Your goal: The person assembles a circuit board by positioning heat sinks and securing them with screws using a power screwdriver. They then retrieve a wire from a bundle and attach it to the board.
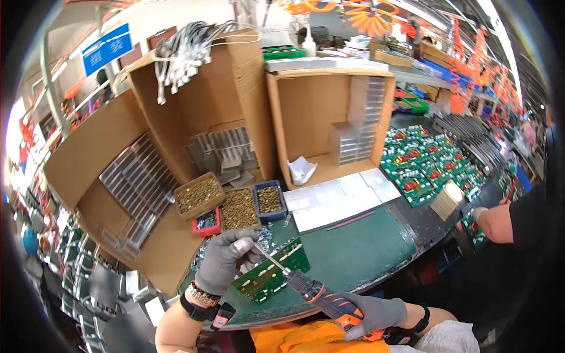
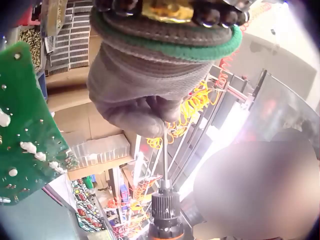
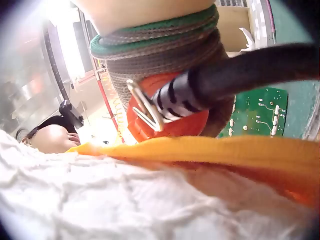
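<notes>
The right hand (image 1: 376, 315), in a grey glove, grips an orange-and-black electric screwdriver (image 1: 329, 303) whose long bit points up and left. At the bit's tip, the gloved left hand (image 1: 226, 262) has its thumb and fingers pinched together; in the left wrist view the fingertips (image 2: 150, 122) meet the end of the bit (image 2: 165, 155). Whether a screw is between them cannot be seen. A green circuit board (image 1: 273, 273) stands tilted behind the bit, solder side showing, beside the left hand. The right wrist view shows the screwdriver's orange end (image 3: 170, 120) with its black cable.
Brass screws fill a cardboard tray (image 1: 200, 195) and a blue bin (image 1: 271, 200); a red bin (image 1: 207, 222) sits beside them. Cartons (image 1: 329, 94) with metal parts stand behind. White sheets (image 1: 335, 200) lie on the green mat (image 1: 365, 241). Circuit boards (image 1: 429, 162) and another person's arm (image 1: 494, 223) are at right.
</notes>
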### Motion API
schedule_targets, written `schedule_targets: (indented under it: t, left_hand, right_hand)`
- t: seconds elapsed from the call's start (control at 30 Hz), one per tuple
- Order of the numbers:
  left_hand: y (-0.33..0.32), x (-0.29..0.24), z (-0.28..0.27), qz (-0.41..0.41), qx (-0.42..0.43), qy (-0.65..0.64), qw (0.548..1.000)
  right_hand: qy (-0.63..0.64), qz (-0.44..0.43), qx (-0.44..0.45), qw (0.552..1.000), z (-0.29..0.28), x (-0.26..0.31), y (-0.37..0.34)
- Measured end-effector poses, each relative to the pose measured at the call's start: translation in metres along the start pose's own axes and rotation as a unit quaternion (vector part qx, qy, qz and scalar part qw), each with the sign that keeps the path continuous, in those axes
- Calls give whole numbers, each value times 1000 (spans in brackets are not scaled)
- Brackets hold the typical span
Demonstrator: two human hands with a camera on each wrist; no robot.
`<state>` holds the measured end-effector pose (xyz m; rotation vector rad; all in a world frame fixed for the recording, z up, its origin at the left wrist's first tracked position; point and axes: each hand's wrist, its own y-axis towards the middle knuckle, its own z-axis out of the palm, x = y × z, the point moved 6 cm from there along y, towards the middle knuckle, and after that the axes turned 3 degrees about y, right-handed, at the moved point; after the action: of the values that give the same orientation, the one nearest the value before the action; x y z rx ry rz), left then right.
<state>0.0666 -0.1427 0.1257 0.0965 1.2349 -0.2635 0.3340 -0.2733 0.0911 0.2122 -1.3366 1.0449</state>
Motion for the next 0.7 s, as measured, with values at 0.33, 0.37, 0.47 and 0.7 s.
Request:
schedule_targets:
  t: [0.33,0.37,0.47,0.7]
  left_hand:
    - [-5,-11,6,-48,21,13,999]
    - [-5,-13,7,-58,23,42,997]
    - [-4,-16,8,-68,12,105,992]
    - [1,-6,24,-64,18,124,990]
  right_hand:
    - [6,51,-28,998,1,5,-2]
    - [7,52,-25,998,1,7,-2]
    - [-48,47,-33,997,-3,9,-3]
    - [35,77,-15,996,-5,5,9]
